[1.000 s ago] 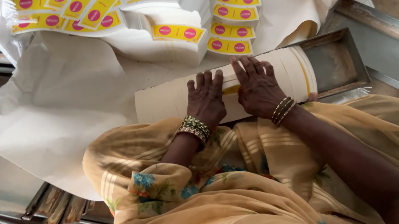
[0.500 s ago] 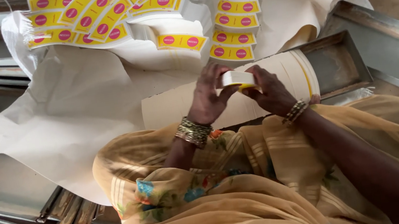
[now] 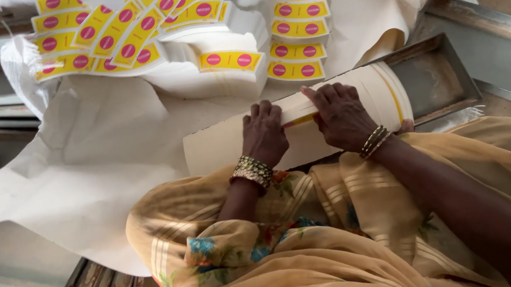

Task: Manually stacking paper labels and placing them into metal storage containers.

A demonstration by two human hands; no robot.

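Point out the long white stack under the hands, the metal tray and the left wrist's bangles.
long white stack (image 3: 222, 147), head view, bare left end of its top face.
metal tray (image 3: 435, 79), head view, bare floor at its right end.
left wrist's bangles (image 3: 251, 171), head view, middle of the band.

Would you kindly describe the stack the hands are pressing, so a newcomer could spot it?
Start at the grey metal tray on the right. In it lies a long row of white flat cards on edge, under the left hand and right hand. Unlike the loose yellow-labelled bundles above, it shows plain white edges.
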